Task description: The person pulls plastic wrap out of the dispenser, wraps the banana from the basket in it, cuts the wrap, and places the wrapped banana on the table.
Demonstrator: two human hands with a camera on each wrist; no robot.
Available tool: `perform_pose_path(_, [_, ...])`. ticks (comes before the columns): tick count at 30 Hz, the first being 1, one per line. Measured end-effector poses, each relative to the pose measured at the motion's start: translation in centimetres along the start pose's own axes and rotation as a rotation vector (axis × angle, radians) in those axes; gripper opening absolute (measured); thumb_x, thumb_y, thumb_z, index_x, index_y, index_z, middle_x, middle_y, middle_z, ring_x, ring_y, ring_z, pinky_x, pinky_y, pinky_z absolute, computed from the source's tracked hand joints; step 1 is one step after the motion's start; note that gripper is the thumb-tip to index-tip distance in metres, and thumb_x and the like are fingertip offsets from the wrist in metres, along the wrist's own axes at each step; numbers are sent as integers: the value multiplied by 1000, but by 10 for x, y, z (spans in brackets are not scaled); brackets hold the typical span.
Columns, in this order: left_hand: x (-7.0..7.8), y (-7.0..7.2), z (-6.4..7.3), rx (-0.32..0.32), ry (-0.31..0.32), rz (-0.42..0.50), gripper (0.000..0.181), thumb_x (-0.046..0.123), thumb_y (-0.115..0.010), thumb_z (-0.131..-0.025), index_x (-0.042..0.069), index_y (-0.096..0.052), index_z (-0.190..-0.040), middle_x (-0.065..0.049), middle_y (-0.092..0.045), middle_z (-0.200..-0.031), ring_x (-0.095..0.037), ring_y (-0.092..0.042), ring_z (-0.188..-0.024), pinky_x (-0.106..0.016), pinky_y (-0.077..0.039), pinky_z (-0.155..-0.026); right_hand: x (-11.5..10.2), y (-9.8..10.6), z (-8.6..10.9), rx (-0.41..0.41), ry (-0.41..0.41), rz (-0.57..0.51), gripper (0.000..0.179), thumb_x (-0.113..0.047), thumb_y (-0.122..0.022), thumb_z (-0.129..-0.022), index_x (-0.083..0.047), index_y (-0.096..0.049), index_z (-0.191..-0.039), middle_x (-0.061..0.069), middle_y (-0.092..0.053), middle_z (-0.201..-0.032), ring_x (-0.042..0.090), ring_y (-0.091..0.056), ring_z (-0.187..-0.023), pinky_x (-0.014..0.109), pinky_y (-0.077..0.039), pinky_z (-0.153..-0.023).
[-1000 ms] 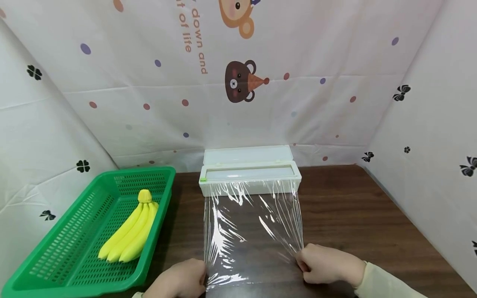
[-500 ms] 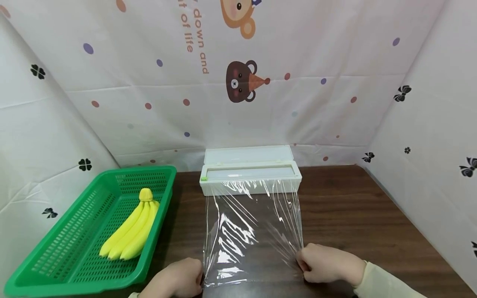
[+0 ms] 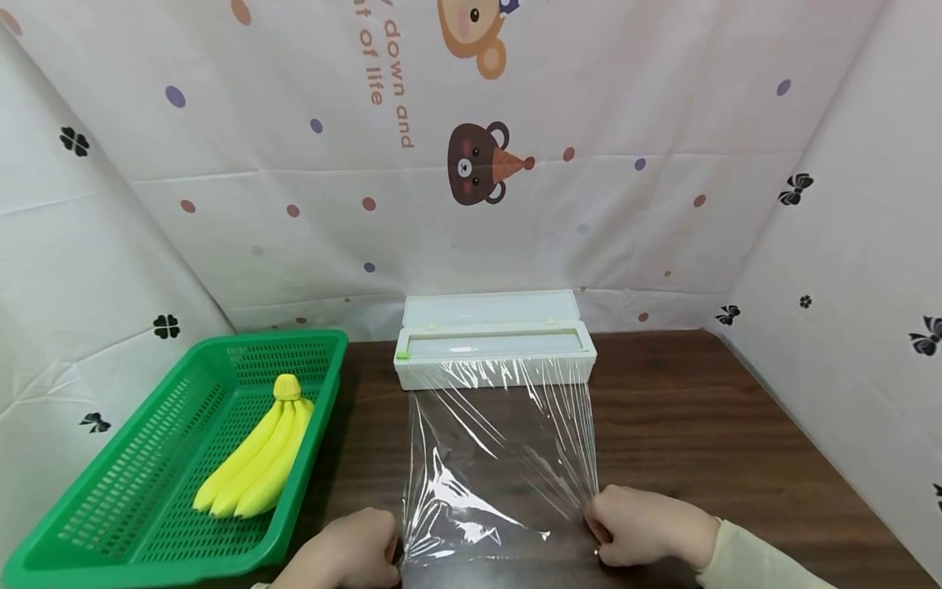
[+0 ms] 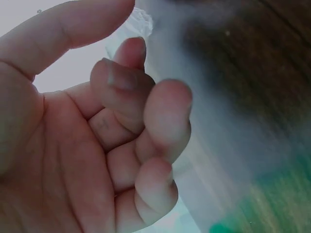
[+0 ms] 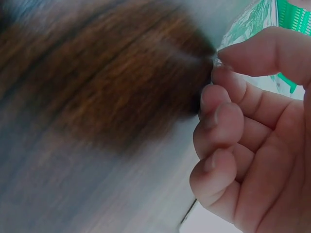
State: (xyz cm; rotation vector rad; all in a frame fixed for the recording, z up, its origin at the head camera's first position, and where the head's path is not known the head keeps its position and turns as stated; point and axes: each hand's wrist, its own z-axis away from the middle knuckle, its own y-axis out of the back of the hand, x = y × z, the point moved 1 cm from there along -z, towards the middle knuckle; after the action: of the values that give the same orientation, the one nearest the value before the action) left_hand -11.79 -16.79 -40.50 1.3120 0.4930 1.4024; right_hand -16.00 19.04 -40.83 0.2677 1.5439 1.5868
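A sheet of clear plastic wrap (image 3: 471,499) stretches toward me from a white wrap dispenser (image 3: 493,376), whose lid (image 3: 493,309) stands raised at the back. At the sheet's near left corner, my left hand (image 3: 353,546) pinches the film, its other fingers curled. My right hand (image 3: 651,525) grips the near right corner, where the film gathers into tight creases. In the right wrist view the film (image 5: 252,29) runs from between thumb and index finger. A crumpled bit of film (image 4: 141,22) shows beyond the thumb in the left wrist view.
On the left, a green plastic basket (image 3: 318,433) holds a bunch of yellow bananas (image 3: 257,462). Dark wooden table (image 3: 706,417) extends to the right of the dispenser. White patterned cloth (image 3: 294,164) walls off the back and both sides.
My left hand has shifted slightly left, pulling its corner of the wrap outward, and the creases in the film have changed. My right hand has stayed almost in place.
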Motion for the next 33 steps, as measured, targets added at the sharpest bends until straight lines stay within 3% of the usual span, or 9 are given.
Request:
perform_pose_path(4, [2,3,-2,32,-11,-31,35,20,-69,-68,20,-42,-46,12,-32,-43,-8,-30,-41,-26,-23,-40,0,-1,-1,-4,-10,-2,28,-12,-68,-72,-21,-46,-58,-17,-38,-52,-2,-32,-45,18,-34,-43])
perform_pose_path(11, [0,9,-7,55,-30,-13,27,28,-70,-75,19,-51,-57,9,-45,-50,-8,-40,-45,-25,-31,-43,-1,-2,-5,3,5,11,27,-8,-64,-71,-21,-44,-57,-17,-34,-51,-3,-30,-44,17,-30,-42])
perform_pose_path(17, [3,12,-13,208,-84,-57,19,25,-67,-78,20,-54,-66,12,-47,-55,-4,-42,-50,-25,-34,-45,0,-2,-4,-4,14,4,28,-6,-63,-73,-20,-44,-58,-18,-33,-52,-3,-29,-45,16,-29,-42])
perform_pose_path(27, [16,23,-16,471,-59,-108,14,25,-71,-79,17,-59,-76,10,-45,-62,-4,-39,-53,-21,-34,-47,2,-5,0,9,36,8,30,-5,-62,-77,-20,-43,-59,-19,-32,-53,-5,-27,-45,14,-28,-42])
perform_pose_path(33, [17,28,-17,555,-9,-120,16,25,-73,-78,15,-61,-79,8,-47,-62,-5,-39,-52,-20,-34,-47,2,-5,0,10,49,16,30,-5,-63,-78,-20,-44,-60,-19,-33,-53,-6,-28,-45,14,-31,-42])
